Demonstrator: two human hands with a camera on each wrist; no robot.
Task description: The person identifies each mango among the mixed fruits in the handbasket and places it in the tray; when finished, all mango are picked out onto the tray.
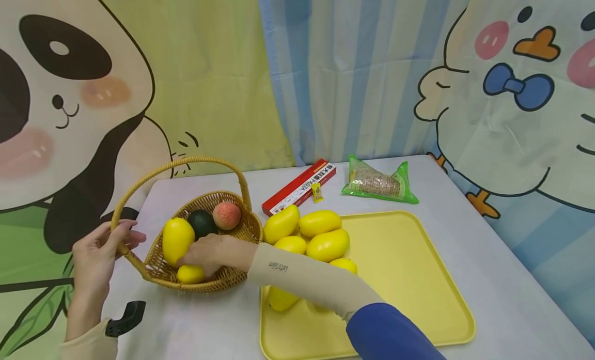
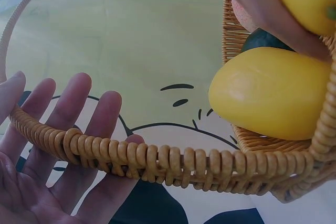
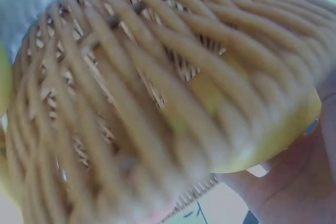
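My left hand (image 1: 99, 249) holds the arched handle of a wicker basket (image 1: 232, 280) at its left side. In the left wrist view, the handle crosses between the thumb and the extended fingers (image 2: 73, 98). My right hand (image 1: 211, 252) reaches down inside the basket and grips a yellow mango (image 1: 190, 274) near the front rim; its fingertips are hidden. Beside it in the basket lie a larger-looking mango (image 1: 178, 241), a dark green avocado-like fruit (image 1: 202, 224) and a peach (image 1: 226, 216). The right wrist view mostly shows the basket's woven side (image 3: 131, 93).
A yellow tray (image 1: 395, 282) right of the basket bears several mangoes (image 1: 328, 245) at its left, partly behind my right forearm. Farther back lie a red pasta box (image 1: 299, 187), a small yellow packet (image 1: 317, 192) and a green-edged clear bag (image 1: 381, 182). A printed curtain hangs behind.
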